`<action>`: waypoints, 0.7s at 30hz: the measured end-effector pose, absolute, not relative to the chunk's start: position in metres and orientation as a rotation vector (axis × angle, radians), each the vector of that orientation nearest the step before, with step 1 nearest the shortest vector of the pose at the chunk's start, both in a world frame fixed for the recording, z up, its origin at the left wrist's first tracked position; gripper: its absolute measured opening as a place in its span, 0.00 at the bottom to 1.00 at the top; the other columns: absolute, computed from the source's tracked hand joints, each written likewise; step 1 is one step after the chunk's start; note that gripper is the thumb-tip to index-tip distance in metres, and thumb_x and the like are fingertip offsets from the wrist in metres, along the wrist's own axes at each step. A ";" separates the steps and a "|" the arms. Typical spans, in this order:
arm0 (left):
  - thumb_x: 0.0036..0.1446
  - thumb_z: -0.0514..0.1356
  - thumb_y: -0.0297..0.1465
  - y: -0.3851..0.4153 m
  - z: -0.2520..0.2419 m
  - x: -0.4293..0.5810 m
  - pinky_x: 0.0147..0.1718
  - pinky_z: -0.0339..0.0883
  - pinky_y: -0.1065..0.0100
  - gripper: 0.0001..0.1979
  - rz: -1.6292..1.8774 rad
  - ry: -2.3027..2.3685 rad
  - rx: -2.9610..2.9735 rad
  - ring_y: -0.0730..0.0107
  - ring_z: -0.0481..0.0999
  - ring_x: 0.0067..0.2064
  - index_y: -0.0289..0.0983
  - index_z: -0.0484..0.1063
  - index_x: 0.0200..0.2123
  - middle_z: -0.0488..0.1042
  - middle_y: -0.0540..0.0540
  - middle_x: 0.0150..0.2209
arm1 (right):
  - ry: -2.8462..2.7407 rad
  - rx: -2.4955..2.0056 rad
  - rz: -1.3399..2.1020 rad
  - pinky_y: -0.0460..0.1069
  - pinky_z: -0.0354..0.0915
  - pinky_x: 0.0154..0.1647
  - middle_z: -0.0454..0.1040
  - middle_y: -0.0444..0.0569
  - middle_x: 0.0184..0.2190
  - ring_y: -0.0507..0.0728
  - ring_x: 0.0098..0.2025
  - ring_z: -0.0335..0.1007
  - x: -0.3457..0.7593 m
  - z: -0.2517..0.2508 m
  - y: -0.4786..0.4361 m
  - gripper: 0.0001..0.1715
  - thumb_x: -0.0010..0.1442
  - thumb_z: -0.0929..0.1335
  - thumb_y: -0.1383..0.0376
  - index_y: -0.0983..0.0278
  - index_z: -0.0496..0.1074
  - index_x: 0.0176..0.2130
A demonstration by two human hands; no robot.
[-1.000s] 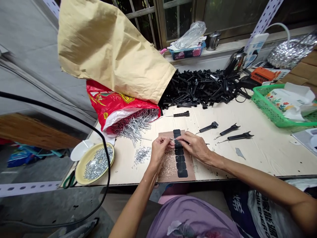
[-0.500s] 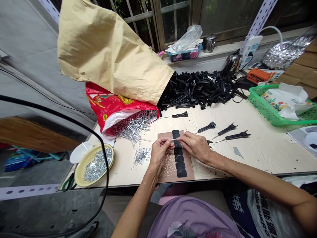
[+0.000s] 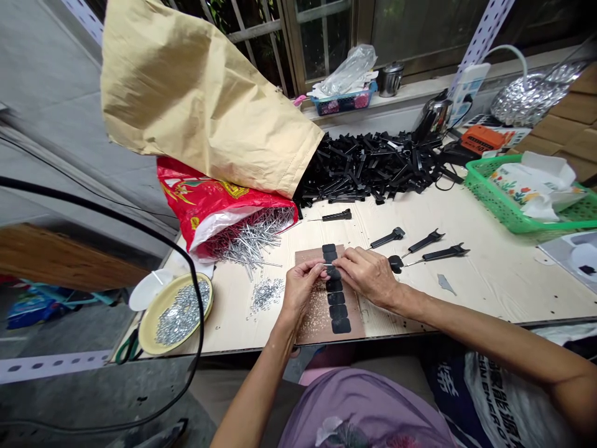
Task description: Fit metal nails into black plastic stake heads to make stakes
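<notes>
Both hands meet over a brown board that carries a row of black pads. My left hand pinches something small and silvery at the fingertips. My right hand is closed around a black plastic part whose round end sticks out past the palm. A thin metal pin runs between the two hands. Small nuts lie loose just left of the board.
A tan paper sack spills black plastic parts at the back. A red bag holds long metal pins. A yellow dish of nuts sits at the left, three assembled pieces to the right, and a green basket farther right.
The hands stay together over the board. The black part's round end now shows beyond my right palm. The view has shifted slightly.
</notes>
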State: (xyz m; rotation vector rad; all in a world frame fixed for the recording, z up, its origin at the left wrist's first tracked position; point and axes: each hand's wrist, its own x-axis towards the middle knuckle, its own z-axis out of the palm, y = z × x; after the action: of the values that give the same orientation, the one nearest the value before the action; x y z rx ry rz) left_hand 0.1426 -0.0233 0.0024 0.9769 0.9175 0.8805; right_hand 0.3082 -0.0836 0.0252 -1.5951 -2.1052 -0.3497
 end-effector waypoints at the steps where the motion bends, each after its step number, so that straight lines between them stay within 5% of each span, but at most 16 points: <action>1: 0.44 0.68 0.34 -0.024 0.002 0.142 0.32 0.69 0.72 0.14 0.874 0.921 0.991 0.76 0.74 0.26 0.32 0.76 0.35 0.75 0.49 0.25 | -2.117 -1.594 -0.379 0.48 0.52 0.32 0.71 0.47 0.31 0.52 0.34 0.62 0.309 0.025 -0.083 0.13 0.65 0.61 0.65 0.62 0.73 0.36; 10: 0.48 0.65 0.35 -0.024 0.004 0.142 0.30 0.68 0.73 0.13 0.885 0.970 1.176 0.77 0.73 0.27 0.33 0.76 0.35 0.74 0.50 0.26 | -2.217 -1.587 -0.451 0.49 0.50 0.32 0.71 0.47 0.30 0.53 0.34 0.62 0.311 0.025 -0.085 0.13 0.65 0.59 0.69 0.62 0.72 0.39; 21: 0.49 0.64 0.36 -0.019 0.001 0.141 0.28 0.67 0.72 0.13 0.871 0.991 1.296 0.76 0.72 0.25 0.33 0.75 0.35 0.73 0.50 0.25 | -2.044 -1.636 0.278 0.45 0.53 0.28 0.71 0.44 0.37 0.50 0.34 0.67 0.317 0.023 -0.080 0.12 0.66 0.59 0.60 0.60 0.68 0.41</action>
State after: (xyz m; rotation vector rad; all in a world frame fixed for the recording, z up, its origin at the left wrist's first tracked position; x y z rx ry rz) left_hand 0.1415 -0.0192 0.0008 1.2958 0.9910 0.8707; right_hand 0.3171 -0.0805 0.0234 -1.6358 -2.0437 0.2781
